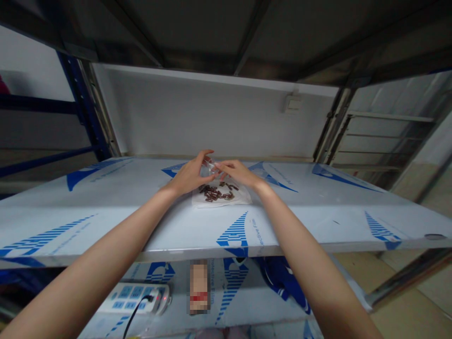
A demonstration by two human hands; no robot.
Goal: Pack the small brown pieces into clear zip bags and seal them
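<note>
In the head view, a crumpled clear plastic bag [212, 167] is between my two hands over the middle of the shelf. My left hand [190, 175] curves round the plastic from the left, its thumb low and forefinger raised. From the right, my right hand [240, 173] pinches the same plastic with its fingertips. Just below the hands, several small dark brown metal pieces [213, 193], shaped like oblong rings or clips, lie scattered on a white sheet [222, 203]. I cannot tell whether that sheet is part of the bag. The fingers hide some of the plastic.
The shelf [141, 207] wears a film with blue print. Another shelf [212, 37] hangs low overhead, with metal posts on both sides. Below are a power strip [132, 299] with a black cable, a blurred-out upright item [199, 287] and blue cloth [282, 278].
</note>
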